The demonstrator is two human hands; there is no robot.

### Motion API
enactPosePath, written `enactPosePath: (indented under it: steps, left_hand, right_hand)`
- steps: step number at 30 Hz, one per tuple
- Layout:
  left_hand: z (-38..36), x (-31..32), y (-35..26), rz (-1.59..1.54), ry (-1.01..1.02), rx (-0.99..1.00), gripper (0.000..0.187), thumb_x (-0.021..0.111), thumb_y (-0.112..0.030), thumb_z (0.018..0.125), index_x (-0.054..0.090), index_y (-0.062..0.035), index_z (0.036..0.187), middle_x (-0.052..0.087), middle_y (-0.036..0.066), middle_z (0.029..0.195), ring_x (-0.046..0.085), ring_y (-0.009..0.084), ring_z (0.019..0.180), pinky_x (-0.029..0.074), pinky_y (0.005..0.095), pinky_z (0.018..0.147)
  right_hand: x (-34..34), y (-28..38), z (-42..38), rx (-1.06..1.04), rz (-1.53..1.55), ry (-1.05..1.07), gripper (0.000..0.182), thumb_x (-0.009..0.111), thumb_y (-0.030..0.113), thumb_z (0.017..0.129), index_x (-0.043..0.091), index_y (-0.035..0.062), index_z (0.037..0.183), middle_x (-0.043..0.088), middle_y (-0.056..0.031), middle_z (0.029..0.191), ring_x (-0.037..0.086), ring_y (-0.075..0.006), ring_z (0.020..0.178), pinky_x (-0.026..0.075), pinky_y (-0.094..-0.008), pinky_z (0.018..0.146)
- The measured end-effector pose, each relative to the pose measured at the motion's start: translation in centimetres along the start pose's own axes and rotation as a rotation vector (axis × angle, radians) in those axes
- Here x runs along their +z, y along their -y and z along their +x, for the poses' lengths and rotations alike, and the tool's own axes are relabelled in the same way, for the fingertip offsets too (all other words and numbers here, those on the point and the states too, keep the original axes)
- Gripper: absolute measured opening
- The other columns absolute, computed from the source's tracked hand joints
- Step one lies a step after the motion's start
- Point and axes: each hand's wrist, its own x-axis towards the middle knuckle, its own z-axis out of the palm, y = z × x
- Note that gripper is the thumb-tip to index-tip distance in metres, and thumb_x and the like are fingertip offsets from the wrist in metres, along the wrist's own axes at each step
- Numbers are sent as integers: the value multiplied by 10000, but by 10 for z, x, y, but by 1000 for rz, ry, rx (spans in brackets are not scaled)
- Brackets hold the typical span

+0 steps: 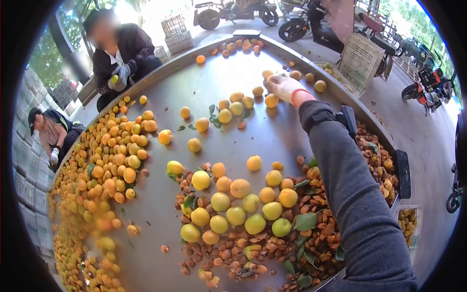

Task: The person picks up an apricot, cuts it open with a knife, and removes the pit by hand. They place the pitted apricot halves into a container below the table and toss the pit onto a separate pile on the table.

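My right hand [284, 88], in a pale glove with an orange-pink cuff, reaches over the far right part of the metal table [160, 194]. Its fingers look stretched out and partly bent down. One apricot [267, 74] is right by the fingertips, and another apricot [271, 100] lies just below the hand. Whether the fingers touch either one is hard to see. Nearer me, larger yellow-green apricots [235, 215] rest on and beside a heap of brown pits [233, 248] with green leaves [305, 222]. My left hand is out of view.
A big pile of apricots [112, 155] covers the table's left side. Brown pieces fill a trough [374, 151] along the right edge. Across the table a person [119, 63] in gloves holds a fruit; another person [53, 131] crouches left. Crates [360, 63] and scooters [236, 14] stand beyond.
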Motion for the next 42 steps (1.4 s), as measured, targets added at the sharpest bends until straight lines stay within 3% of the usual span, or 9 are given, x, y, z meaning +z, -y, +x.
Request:
enactPosePath:
  steps: [15, 19, 22, 27, 28, 29, 34, 37, 42]
  left_hand:
    - [0, -20, -1, -268, 151, 13, 336, 563, -234, 959, 560, -21, 1219, 665, 146, 938, 637, 167, 699, 535, 254, 571]
    - [9, -31, 0, -148, -197, 234, 391, 470, -401, 974, 544, -81, 1186, 564, 55, 783, 494, 111, 524, 409, 227, 456]
    - [12, -49, -10, -267, -306, 318, 435, 491, -418, 962, 525, -43, 1180, 583, 78, 813, 502, 115, 532, 415, 230, 474]
    - [11, -64, -16, -430, -290, 259, 455, 535, -424, 943, 520, -52, 1203, 582, 66, 833, 501, 107, 553, 411, 223, 490]
    - [10, -67, -17, -471, -284, 237, 444, 542, -414, 942, 522, -57, 1205, 586, 65, 837, 502, 107, 552, 409, 220, 488]
    - [12, -67, -18, -516, -261, 216, 433, 549, -404, 941, 524, -63, 1208, 590, 64, 841, 503, 106, 552, 406, 217, 487]
    - [5, -75, -16, -549, -162, 265, 390, 555, -388, 943, 537, -87, 1191, 607, 50, 824, 520, 101, 560, 419, 212, 485]
    - [-1, -80, -17, -566, -152, 261, 382, 558, -383, 942, 537, -97, 1195, 614, 53, 827, 527, 106, 560, 417, 214, 479]
    - [-11, -90, -13, -631, -61, 293, 391, 578, -377, 937, 539, -92, 1202, 636, 70, 892, 562, 122, 597, 469, 228, 522]
  right_hand:
    - [9, 272, -179, -351, 31, 392, 452, 604, 473, 820, 636, 217, 1191, 567, -172, 1229, 578, -363, 1085, 461, -451, 941]
    - [-17, 237, -195, -651, 117, 24, 335, 618, 332, 846, 658, 196, 1150, 573, -121, 1242, 561, -331, 1108, 457, -428, 935]
    - [-9, 182, -159, 27, 156, -3, 465, 480, 525, 916, 587, 244, 1271, 533, -129, 1311, 534, -331, 1171, 431, -423, 986]
    - [18, 238, -185, -95, -55, 257, 406, 470, 487, 910, 638, 243, 1188, 598, -147, 1181, 566, -332, 1114, 475, -448, 924]
    - [44, 242, -185, -529, -331, 350, 361, 565, 395, 857, 657, 185, 1136, 556, -127, 1224, 553, -306, 1143, 477, -384, 945]
    - [17, 285, -219, -172, -137, 405, 311, 563, 346, 856, 659, 189, 1106, 577, -120, 1180, 589, -301, 1089, 496, -365, 912]
    - [17, 291, -279, -601, 182, 356, 282, 580, 272, 836, 665, 166, 1083, 583, -124, 1147, 636, -293, 966, 520, -429, 824]
    - [-14, 244, -252, -524, -422, 81, 320, 521, 195, 849, 637, 232, 1145, 558, -3, 1245, 499, -213, 1178, 524, -370, 833]
    - [0, 232, -250, -98, -371, 380, 350, 447, 374, 949, 610, 223, 1220, 557, -60, 1235, 522, -283, 1164, 484, -403, 914]
